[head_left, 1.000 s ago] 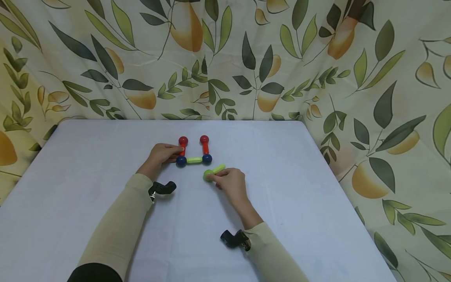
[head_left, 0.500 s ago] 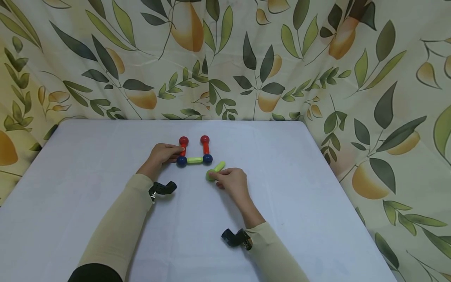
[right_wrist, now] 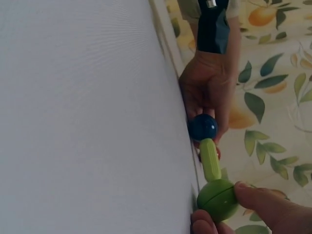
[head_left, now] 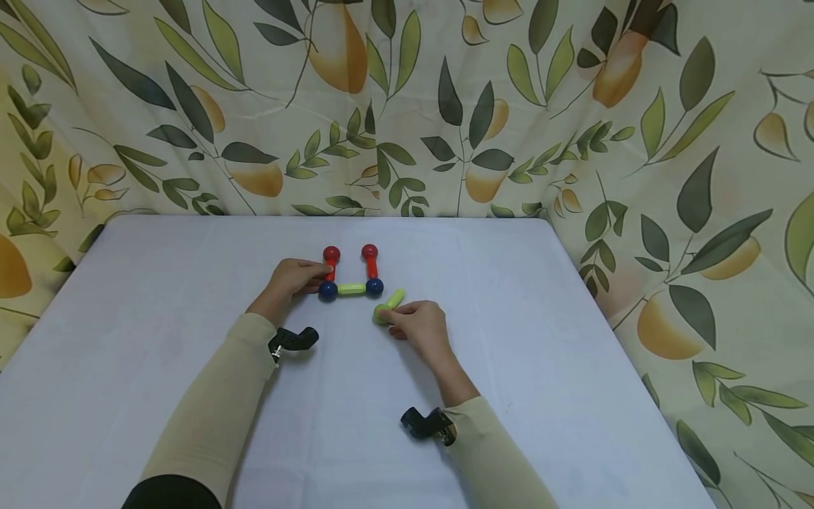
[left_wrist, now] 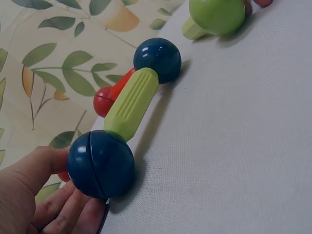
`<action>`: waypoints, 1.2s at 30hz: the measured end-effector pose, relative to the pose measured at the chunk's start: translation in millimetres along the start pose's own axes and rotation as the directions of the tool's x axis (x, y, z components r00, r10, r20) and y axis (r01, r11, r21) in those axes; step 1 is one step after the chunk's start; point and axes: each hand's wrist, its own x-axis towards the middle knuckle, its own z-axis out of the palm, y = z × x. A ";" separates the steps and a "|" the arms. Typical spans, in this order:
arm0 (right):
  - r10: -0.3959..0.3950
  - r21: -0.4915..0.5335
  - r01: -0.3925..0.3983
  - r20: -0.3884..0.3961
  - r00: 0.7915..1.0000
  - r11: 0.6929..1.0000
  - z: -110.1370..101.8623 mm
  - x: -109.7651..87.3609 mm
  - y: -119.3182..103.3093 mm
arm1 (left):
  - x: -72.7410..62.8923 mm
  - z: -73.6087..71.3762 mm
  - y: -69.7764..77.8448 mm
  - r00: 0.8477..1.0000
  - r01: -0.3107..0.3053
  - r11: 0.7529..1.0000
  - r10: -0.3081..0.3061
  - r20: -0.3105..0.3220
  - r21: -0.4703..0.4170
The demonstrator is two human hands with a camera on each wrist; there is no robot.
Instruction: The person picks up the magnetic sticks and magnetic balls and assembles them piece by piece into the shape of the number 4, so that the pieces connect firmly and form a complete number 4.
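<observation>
A U-shaped build of magnetic-looking balls and rods lies on the table: two blue balls (left_wrist: pixel 157 60) joined by a ribbed light-green rod (left_wrist: pixel 131 104), each with a red rod (head_left: pixel 372 268) ending in a red ball (head_left: pixel 369 251) toward the back. My left hand (head_left: pixel 289 281) grips the left red rod, just behind the left blue ball (left_wrist: pixel 101 164). My right hand (head_left: pixel 422 326) pinches a green ball (right_wrist: pixel 218 200) between thumb and fingers. A light-green rod (head_left: pixel 396 299) sticks out from that ball toward the back right. This piece is apart from the U, just in front of its right corner.
A white cloth covers the table (head_left: pixel 540 353), whose far edge meets a leaf-and-fruit patterned curtain (head_left: pixel 407 141). Black wrist-worn devices (head_left: pixel 427 423) sit at both cuffs.
The green ball and its rod have shifted slightly right with my right hand, and the rod has turned to point more toward the back. My left hand and the U-shaped build stay put.
</observation>
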 end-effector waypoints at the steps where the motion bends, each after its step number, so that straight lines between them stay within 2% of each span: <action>1: 0.010 0.021 -0.011 0.018 1.000 1.000 -1.6 0.8 0.8 | -0.5 -0.3 0.0 1.000 0.000 1.000 0.000 0.003 -0.003; 9: 0.070 0.158 -0.098 0.171 0.983 0.983 -14.7 2.1 2.2 | -3.9 -2.2 1.4 1.000 -0.023 1.000 0.023 0.010 0.005; 15: 0.110 0.212 -0.160 0.229 0.967 0.964 -20.7 1.7 4.6 | -3.6 -0.9 2.4 1.000 -0.011 1.000 0.011 0.008 0.007; 20: 0.112 0.260 -0.182 0.263 0.958 0.948 -24.0 1.1 6.5 | -2.6 -0.4 2.7 1.000 0.001 1.000 -0.001 -0.002 0.018; 28: 0.110 0.264 -0.195 0.304 0.946 0.945 -28.6 -2.3 7.4 | -2.8 -1.5 3.7 1.000 0.000 1.000 0.000 0.001 0.014; 36: 0.090 0.198 -0.155 0.302 0.949 0.968 -31.9 -5.8 7.5 | -2.4 -0.8 3.2 1.000 0.008 1.000 -0.008 -0.007 0.010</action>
